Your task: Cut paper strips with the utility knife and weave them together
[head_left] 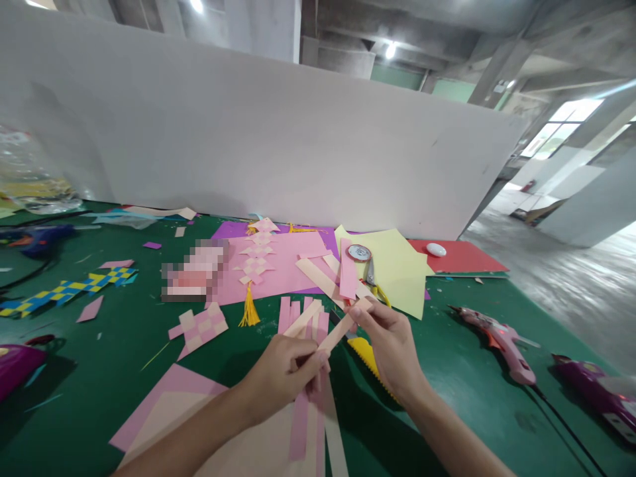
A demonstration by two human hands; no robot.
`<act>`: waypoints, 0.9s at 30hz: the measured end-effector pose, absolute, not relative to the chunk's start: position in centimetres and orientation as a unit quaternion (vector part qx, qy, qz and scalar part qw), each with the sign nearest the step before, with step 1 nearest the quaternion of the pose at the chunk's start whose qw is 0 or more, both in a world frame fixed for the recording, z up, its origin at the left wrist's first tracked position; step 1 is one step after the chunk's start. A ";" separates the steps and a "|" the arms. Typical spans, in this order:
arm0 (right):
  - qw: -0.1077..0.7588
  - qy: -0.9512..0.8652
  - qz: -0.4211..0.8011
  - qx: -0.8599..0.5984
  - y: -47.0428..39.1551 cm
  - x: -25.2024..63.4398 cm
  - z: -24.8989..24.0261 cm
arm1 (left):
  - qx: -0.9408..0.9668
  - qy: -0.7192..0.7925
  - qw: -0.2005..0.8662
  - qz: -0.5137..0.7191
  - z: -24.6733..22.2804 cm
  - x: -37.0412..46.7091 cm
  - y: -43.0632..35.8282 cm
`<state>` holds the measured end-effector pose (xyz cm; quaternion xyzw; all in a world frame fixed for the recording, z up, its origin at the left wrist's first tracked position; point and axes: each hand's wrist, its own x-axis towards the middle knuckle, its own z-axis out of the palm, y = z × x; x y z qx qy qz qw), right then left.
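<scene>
A cream paper strip (338, 332) runs slantwise between my two hands above the table. My left hand (291, 368) pinches its lower end, and my right hand (390, 338) grips the upper end between thumb and fingers. Beneath and behind my left hand lie several pink and cream paper strips (301, 424), some reaching toward the front edge. Whether my left fingers also hold any of these strips is hidden. A yellow-handled utility knife (366, 358) lies just under my right hand. To the left rests a small woven pink and cream paper piece (201, 328).
A woven paper piece with a yellow tassel (250, 308) lies on pink sheets. Scissors (371, 273), a round tape (358, 253) and yellow paper (400, 265) are behind my hands. A pink glue gun (501, 338) stands right; a white board (278, 132) rises behind.
</scene>
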<state>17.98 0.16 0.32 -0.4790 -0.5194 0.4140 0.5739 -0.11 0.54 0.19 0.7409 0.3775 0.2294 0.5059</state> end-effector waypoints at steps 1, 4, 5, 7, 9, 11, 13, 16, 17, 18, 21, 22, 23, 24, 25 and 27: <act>0.575 -0.519 0.412 -0.481 0.2 18.0 0.3 | 0.739 0.378 0.507 0.231 0.2 -0.1 0.6; 0.575 -0.517 0.410 -0.484 0.2 18.0 0.4 | 0.734 0.377 0.514 0.235 0.0 -0.1 0.6; 0.576 -0.516 0.410 -0.485 0.2 18.0 0.4 | 0.732 0.377 0.516 0.237 0.0 -0.1 0.6; 0.576 -0.515 0.410 -0.485 0.2 17.9 0.5 | 0.728 0.379 0.519 0.238 -0.1 -0.1 0.5; 0.576 -0.514 0.412 -0.484 0.2 17.9 0.5 | 0.731 0.382 0.516 0.233 -0.1 -0.1 0.5; 0.576 -0.514 0.415 -0.482 0.2 17.9 0.5 | 0.733 0.383 0.513 0.229 -0.1 -0.1 0.5; 0.576 -0.514 0.414 -0.483 0.2 17.9 0.4 | 0.731 0.380 0.517 0.231 0.0 0.0 0.5; 0.575 -0.515 0.411 -0.485 0.2 17.9 0.4 | 0.724 0.379 0.530 0.226 0.1 0.0 0.6; 0.575 -0.515 0.410 -0.486 0.3 17.9 0.3 | 0.721 0.379 0.536 0.222 0.2 0.0 0.6; 0.576 -0.515 0.410 -0.485 0.3 17.9 0.3 | 0.716 0.379 0.543 0.220 0.2 0.0 0.6; 0.578 -0.511 0.414 -0.482 0.3 18.0 0.3 | 0.695 0.374 0.577 0.214 0.2 -0.1 0.5; 0.579 -0.510 0.415 -0.482 0.3 18.1 0.3 | 0.690 0.372 0.585 0.211 0.2 -0.1 0.5; 0.580 -0.510 0.416 -0.481 0.3 18.1 0.3 | 0.689 0.371 0.587 0.209 0.2 -0.2 0.5; 0.580 -0.510 0.416 -0.480 0.3 18.1 0.3 | 0.694 0.370 0.582 0.208 0.2 -0.2 0.5; 0.580 -0.509 0.417 -0.480 0.3 18.1 0.3 | 0.702 0.370 0.571 0.210 0.2 -0.2 0.5; 0.580 -0.508 0.420 -0.479 0.3 18.1 0.3 | 0.724 0.371 0.539 0.218 0.2 -0.2 0.5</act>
